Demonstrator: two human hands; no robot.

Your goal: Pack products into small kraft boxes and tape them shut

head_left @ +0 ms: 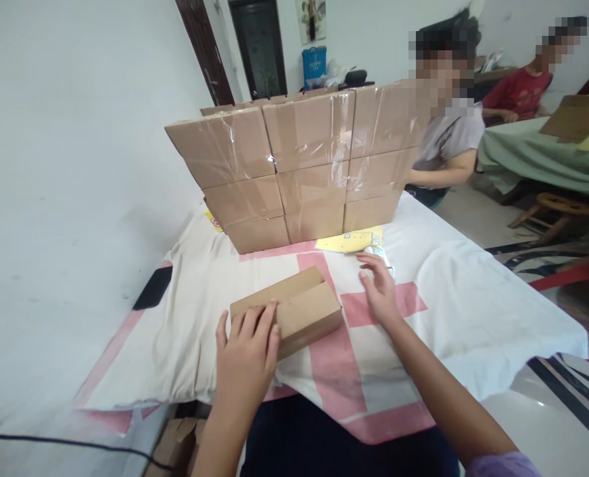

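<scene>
The left hand [247, 348] presses flat on the small cardboard box [288, 310] (fingers spread, gripping nothing), while the right hand [379, 288] hovers open and empty beside it.

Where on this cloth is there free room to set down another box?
The widest bare patch is the white cloth right of the right hand. A smaller one lies between the black phone and the small box. It is crowded before the stacked boxes, where the yellow sheet lies.
</scene>
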